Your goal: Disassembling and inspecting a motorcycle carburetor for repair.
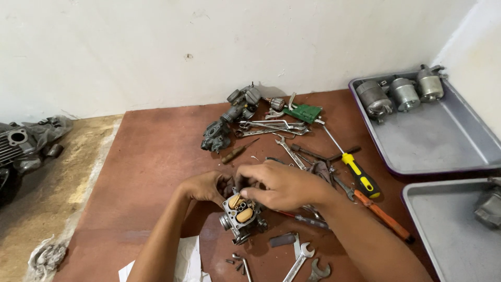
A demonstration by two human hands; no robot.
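Observation:
A grey metal carburetor (241, 218) with two tan floats on top sits on the reddish-brown board (151, 151) near the front middle. My left hand (206, 186) holds its left side. From the right, my right hand (279, 184) curls over its top, fingertips on the part beside the floats. What the fingertips pinch is hidden.
A second carburetor (232, 117), wrenches (271, 127), a yellow-handled screwdriver (357, 172) and an orange-handled one (383, 215) lie behind and right. Two grey trays (443, 141) at right hold metal cylinders (404, 93). Loose wrenches (300, 258) and screws lie in front. An engine part (23, 146) sits at far left.

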